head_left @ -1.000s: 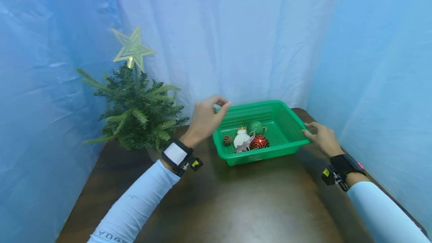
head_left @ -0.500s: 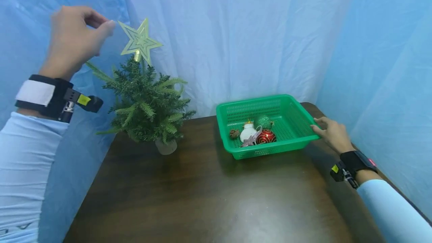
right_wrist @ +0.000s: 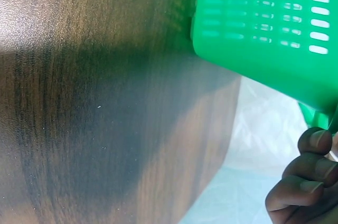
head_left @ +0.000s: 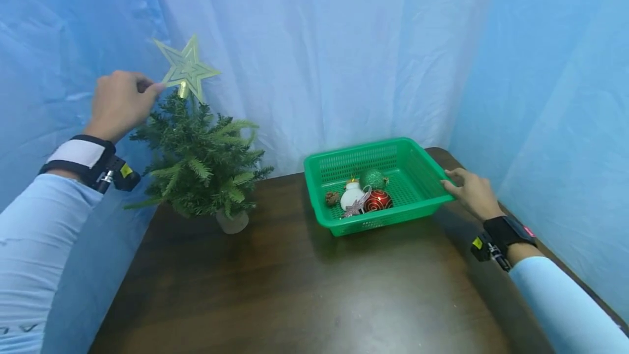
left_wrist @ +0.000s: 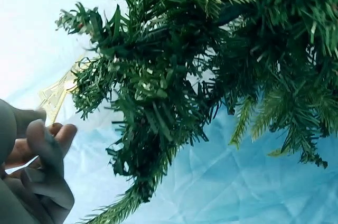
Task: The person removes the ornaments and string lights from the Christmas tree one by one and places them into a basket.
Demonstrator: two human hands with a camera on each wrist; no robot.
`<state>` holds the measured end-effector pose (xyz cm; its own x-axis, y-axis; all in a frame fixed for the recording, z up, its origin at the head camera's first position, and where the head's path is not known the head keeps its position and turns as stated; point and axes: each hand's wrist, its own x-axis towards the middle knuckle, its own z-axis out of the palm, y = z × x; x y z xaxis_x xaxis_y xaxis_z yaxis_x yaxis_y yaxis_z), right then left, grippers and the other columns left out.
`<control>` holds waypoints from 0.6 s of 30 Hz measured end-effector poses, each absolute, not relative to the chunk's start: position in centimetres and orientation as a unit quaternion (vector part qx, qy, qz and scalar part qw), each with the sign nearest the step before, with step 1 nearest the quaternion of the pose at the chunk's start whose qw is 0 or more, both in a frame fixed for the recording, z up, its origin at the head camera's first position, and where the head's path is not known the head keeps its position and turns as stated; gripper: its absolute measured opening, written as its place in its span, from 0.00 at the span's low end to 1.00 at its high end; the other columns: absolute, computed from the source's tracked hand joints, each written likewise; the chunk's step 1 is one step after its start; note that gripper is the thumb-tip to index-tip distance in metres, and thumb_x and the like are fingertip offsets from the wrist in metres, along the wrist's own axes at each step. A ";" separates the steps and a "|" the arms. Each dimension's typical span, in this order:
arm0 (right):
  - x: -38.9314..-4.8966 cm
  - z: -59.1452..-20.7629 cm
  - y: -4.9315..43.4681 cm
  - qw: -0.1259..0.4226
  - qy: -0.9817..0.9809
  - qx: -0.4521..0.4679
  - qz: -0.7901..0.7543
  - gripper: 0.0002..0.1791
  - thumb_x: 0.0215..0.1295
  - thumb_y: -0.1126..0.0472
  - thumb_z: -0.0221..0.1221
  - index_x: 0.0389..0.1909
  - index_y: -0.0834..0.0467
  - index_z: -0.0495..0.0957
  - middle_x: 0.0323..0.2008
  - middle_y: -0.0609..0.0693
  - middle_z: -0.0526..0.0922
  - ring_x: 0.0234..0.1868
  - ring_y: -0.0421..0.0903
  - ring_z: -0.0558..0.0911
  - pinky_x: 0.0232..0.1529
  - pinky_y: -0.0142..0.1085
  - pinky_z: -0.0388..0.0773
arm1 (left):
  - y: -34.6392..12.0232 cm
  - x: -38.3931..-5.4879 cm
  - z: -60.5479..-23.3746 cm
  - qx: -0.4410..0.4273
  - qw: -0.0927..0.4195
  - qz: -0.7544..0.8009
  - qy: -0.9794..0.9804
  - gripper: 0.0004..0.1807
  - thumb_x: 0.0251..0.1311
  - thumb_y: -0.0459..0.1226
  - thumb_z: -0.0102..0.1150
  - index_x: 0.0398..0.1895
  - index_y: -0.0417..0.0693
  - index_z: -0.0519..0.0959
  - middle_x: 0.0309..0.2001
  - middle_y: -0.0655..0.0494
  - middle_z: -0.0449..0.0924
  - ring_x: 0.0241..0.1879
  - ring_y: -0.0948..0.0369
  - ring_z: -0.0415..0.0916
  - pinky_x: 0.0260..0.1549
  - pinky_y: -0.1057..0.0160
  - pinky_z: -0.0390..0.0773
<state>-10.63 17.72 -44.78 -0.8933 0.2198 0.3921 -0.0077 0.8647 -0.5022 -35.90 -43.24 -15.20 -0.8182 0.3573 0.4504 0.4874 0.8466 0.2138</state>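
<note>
A gold star topper (head_left: 187, 67) sits at the top of a small green Christmas tree (head_left: 201, 163). My left hand (head_left: 120, 102) pinches the star's lower left point between thumb and fingertips. In the left wrist view, the star (left_wrist: 58, 93) shows partly behind the branches, its point meeting my fingers (left_wrist: 45, 142). On the other side, my right hand (head_left: 473, 194) holds the right rim of a green plastic basket (head_left: 422, 209). Curled fingers (right_wrist: 301, 182) show beneath the rim in the right wrist view; the thumb is hidden there.
Inside the basket lie a green glitter ball (head_left: 373, 179), a red swirled ball (head_left: 378, 200), a white ornament (head_left: 351, 195), a pinkish glitter ornament (head_left: 352, 209) and a pine cone (head_left: 332, 199). Blue curtains (head_left: 319, 53) stand behind the dark wooden table (head_left: 295, 283).
My left hand has moved from beside the basket, leftward and up, then down onto the star's lower left point. My right hand has stayed on the basket rim.
</note>
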 end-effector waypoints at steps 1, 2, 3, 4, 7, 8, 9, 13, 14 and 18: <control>-10.6 -44.7 17.7 0.223 -0.939 -0.058 0.255 0.24 0.79 0.55 0.57 0.65 0.67 0.74 0.54 0.72 0.81 0.12 0.42 0.53 0.17 0.38 0.55 | -43.2 -35.9 -15.2 -0.222 0.203 -0.164 -0.939 0.30 0.79 0.50 0.50 0.57 0.27 0.80 0.27 0.38 0.84 0.14 0.58 0.74 0.18 0.62 0.67; -10.7 -44.6 17.6 0.222 -0.939 -0.059 0.256 0.24 0.79 0.54 0.57 0.66 0.67 0.74 0.54 0.72 0.81 0.12 0.42 0.53 0.17 0.38 0.56 | -43.2 -35.9 -15.2 -0.219 0.204 -0.165 -0.940 0.29 0.78 0.49 0.50 0.57 0.27 0.80 0.26 0.39 0.84 0.15 0.58 0.73 0.18 0.62 0.67; -10.7 -44.6 17.6 0.222 -0.939 -0.059 0.258 0.24 0.79 0.55 0.57 0.65 0.67 0.74 0.54 0.72 0.81 0.12 0.42 0.52 0.17 0.38 0.55 | -43.3 -36.0 -15.2 -0.217 0.207 -0.164 -0.940 0.28 0.78 0.48 0.51 0.56 0.28 0.80 0.28 0.38 0.84 0.16 0.59 0.73 0.18 0.63 0.67; -10.7 -44.5 17.5 0.223 -0.939 -0.058 0.257 0.24 0.79 0.55 0.57 0.65 0.67 0.75 0.53 0.72 0.81 0.12 0.42 0.52 0.17 0.37 0.55 | -43.3 -36.0 -15.2 -0.215 0.207 -0.164 -0.940 0.28 0.78 0.48 0.51 0.55 0.28 0.81 0.28 0.38 0.84 0.16 0.59 0.73 0.18 0.63 0.68; -10.9 -44.5 17.4 0.223 -0.939 -0.057 0.256 0.24 0.79 0.54 0.57 0.65 0.68 0.75 0.50 0.72 0.82 0.12 0.40 0.51 0.16 0.37 0.55 | -43.4 -36.0 -15.3 -0.209 0.204 -0.165 -0.942 0.27 0.77 0.48 0.52 0.54 0.28 0.81 0.29 0.37 0.85 0.16 0.60 0.73 0.17 0.62 0.69; -10.9 -44.5 17.4 0.223 -0.939 -0.058 0.256 0.25 0.79 0.54 0.57 0.65 0.68 0.75 0.48 0.71 0.83 0.12 0.40 0.50 0.16 0.37 0.54 | -43.4 -36.1 -15.3 -0.207 0.201 -0.170 -0.942 0.28 0.77 0.49 0.52 0.55 0.28 0.81 0.30 0.37 0.85 0.16 0.61 0.73 0.17 0.63 0.69; -10.9 -44.6 17.4 0.222 -0.939 -0.059 0.257 0.25 0.79 0.54 0.57 0.65 0.68 0.75 0.47 0.70 0.84 0.12 0.40 0.50 0.16 0.37 0.54 | -43.4 -36.2 -15.3 -0.207 0.199 -0.175 -0.942 0.28 0.76 0.49 0.52 0.55 0.28 0.81 0.30 0.37 0.85 0.16 0.62 0.74 0.17 0.63 0.69; -10.7 -44.6 17.5 0.221 -0.939 -0.065 0.256 0.25 0.78 0.54 0.58 0.65 0.67 0.75 0.43 0.69 0.85 0.12 0.40 0.50 0.16 0.37 0.54 | -43.1 -36.5 -15.6 -0.208 0.198 -0.198 -0.937 0.30 0.76 0.52 0.51 0.57 0.31 0.82 0.36 0.36 0.86 0.16 0.64 0.74 0.21 0.65 0.71; -10.7 -44.6 17.5 0.221 -0.939 -0.065 0.255 0.24 0.78 0.54 0.58 0.65 0.67 0.75 0.41 0.68 0.85 0.12 0.40 0.50 0.16 0.37 0.54 | -43.0 -36.6 -15.7 -0.208 0.197 -0.207 -0.936 0.30 0.76 0.52 0.50 0.57 0.32 0.82 0.39 0.35 0.86 0.17 0.65 0.75 0.23 0.65 0.71; -10.7 -44.9 17.5 0.222 -0.939 -0.064 0.254 0.24 0.78 0.55 0.59 0.64 0.68 0.75 0.40 0.68 0.86 0.12 0.41 0.53 0.16 0.36 0.55 | -42.9 -36.8 -15.9 -0.209 0.196 -0.213 -0.934 0.29 0.76 0.52 0.50 0.58 0.33 0.82 0.42 0.34 0.85 0.17 0.64 0.75 0.24 0.63 0.71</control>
